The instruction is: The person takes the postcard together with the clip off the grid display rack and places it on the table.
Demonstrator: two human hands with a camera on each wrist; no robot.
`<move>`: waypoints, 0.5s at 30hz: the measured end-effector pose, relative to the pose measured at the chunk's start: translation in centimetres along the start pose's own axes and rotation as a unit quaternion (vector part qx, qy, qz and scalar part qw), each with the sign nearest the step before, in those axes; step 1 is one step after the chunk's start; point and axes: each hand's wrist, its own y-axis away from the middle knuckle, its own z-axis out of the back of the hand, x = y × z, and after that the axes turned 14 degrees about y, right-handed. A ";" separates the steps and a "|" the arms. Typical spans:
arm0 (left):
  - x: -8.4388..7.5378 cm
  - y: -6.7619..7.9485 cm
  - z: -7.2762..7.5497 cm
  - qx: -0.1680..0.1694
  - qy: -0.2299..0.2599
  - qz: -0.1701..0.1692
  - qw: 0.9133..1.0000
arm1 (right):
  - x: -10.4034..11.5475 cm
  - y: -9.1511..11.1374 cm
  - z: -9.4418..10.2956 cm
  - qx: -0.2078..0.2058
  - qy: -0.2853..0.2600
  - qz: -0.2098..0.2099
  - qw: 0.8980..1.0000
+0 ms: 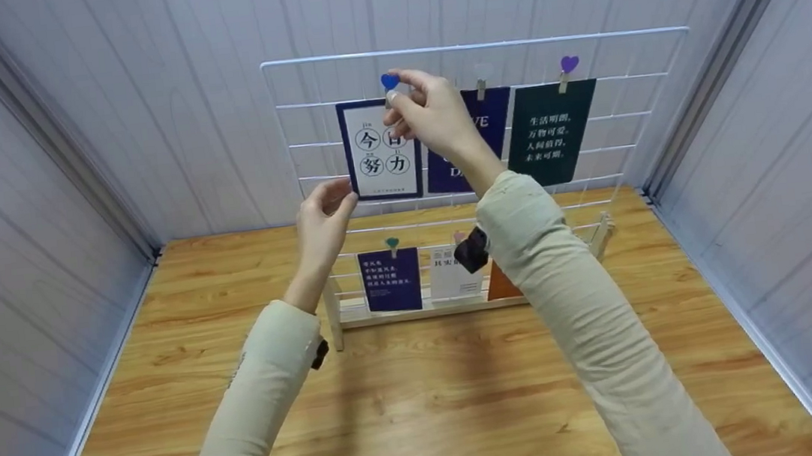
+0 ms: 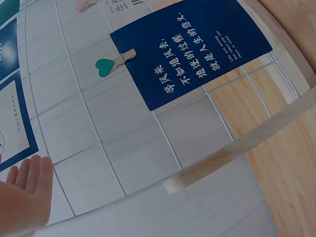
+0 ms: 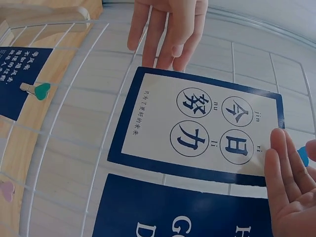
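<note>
A white card with a dark blue border [image 1: 385,173] hangs at the upper left of a white wire grid rack [image 1: 477,45]. My right hand [image 1: 431,108] pinches a blue heart clip [image 1: 389,80] at the card's top edge, its fingers covering part of the printed text. In the right wrist view the heart shows only partly behind these fingers. The left hand [image 1: 325,214] is at the card's lower left edge, fingertips right beside the border. Its fingers look nearly straight in the left wrist view.
Right of the white card hang a navy card [image 1: 489,117] and a dark green card [image 1: 554,133] under a purple heart clip [image 1: 570,63]. Lower down are another navy card [image 1: 390,281], a pale card [image 1: 450,284] and an orange card [image 1: 501,284]. Wooden feet [image 1: 335,318] support the rack.
</note>
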 end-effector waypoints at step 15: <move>0.5 -0.3 -0.5 -0.009 0.008 0.008 1.000 | -8.0 -6.6 -2.6 -0.045 -0.152 -0.025 0.987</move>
